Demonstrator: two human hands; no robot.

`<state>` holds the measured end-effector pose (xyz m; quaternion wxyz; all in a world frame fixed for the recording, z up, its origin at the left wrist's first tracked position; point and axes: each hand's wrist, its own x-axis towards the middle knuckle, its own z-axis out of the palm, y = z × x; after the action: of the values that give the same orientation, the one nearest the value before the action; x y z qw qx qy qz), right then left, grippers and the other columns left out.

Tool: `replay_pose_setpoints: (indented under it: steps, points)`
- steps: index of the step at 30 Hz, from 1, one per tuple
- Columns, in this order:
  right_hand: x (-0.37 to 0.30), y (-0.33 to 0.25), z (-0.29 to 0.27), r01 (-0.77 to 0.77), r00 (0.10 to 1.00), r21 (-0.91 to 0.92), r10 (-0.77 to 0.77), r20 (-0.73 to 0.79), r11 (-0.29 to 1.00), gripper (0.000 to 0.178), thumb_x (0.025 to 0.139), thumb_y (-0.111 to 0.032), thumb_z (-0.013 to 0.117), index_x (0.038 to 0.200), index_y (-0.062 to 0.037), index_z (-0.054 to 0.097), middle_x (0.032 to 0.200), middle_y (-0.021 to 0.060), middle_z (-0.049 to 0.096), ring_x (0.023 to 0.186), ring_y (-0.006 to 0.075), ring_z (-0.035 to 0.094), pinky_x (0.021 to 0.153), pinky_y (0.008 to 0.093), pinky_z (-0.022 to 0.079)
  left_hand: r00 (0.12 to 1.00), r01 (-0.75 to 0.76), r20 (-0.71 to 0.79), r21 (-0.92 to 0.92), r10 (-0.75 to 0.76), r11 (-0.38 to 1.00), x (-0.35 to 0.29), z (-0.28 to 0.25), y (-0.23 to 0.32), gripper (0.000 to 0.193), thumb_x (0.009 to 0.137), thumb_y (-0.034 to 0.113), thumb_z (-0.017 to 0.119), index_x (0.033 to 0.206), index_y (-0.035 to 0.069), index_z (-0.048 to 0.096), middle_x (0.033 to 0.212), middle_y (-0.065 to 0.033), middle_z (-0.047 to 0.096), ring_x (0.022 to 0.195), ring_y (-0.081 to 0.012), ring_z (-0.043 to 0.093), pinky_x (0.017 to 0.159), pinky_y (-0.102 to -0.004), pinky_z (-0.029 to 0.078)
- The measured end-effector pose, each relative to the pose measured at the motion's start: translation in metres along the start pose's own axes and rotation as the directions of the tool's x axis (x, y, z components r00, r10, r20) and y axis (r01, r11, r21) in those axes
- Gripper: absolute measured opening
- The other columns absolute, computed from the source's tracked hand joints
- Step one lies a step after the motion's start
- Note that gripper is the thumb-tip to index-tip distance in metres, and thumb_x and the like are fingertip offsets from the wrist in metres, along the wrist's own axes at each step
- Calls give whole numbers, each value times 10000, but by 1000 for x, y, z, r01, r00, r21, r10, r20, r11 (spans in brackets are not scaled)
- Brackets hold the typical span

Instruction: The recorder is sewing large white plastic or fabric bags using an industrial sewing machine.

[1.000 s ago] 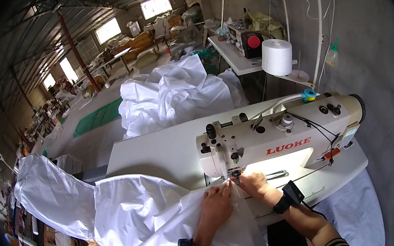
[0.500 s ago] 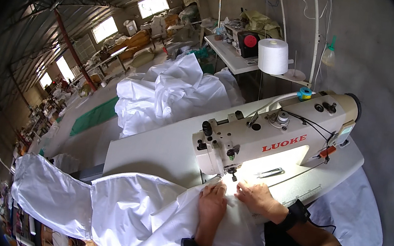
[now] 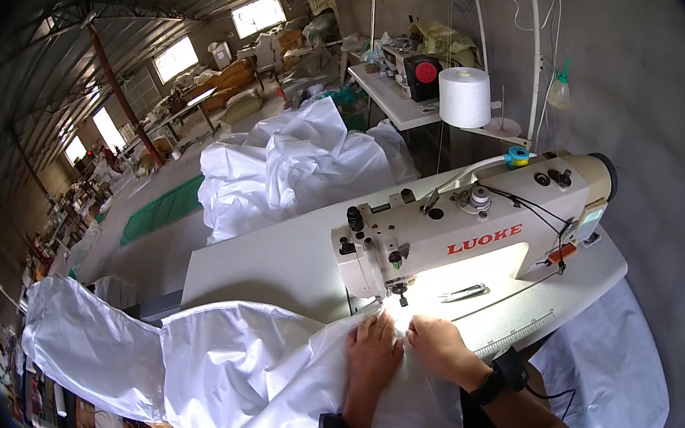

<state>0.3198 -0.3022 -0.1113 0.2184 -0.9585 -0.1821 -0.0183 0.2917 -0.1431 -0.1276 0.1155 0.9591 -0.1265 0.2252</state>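
Note:
White fabric (image 3: 283,368) drapes over the front of the sewing machine table, its edge running under the presser foot (image 3: 402,299) of a white sewing machine (image 3: 475,238). Just in front of the foot, my left hand (image 3: 375,355) lies flat on the cloth with its fingers stretched forward. Close by on the right, my right hand (image 3: 439,345) is closed, its fingers curled and pinching the fabric's edge; the fingertips are partly lost in the lamp's glare. Both wrists carry black straps. Small thread snips (image 3: 465,293) rest on the machine bed beneath the arm.
A heap of white fabric (image 3: 289,166) lies behind the machine on the left, beside a green strip (image 3: 161,210). A white thread cone (image 3: 465,98) stands at the back. More white cloth (image 3: 612,371) hangs off the table's right side. A grey wall closes the right.
My right hand's fingers have curled in more tightly. The left hand has slid slightly nearer me and its fingers lie flatter. The whole view has shifted a little.

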Motion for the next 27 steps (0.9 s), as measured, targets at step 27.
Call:
replay_pose_setpoints:
  steps: [27]
  points:
    - [4, -13, 24, -41, 991, -45, 35, -126, 998, 226, 953, -314, 599, 943, -89, 613, 796, 126, 677, 750, 297, 695, 651, 401, 548, 1000, 7, -19, 20, -7, 1000, 6, 11, -10, 387, 883, 129, 526, 1236, 14, 637, 1295, -118, 592, 1156, -310, 566, 1003, -433, 451]
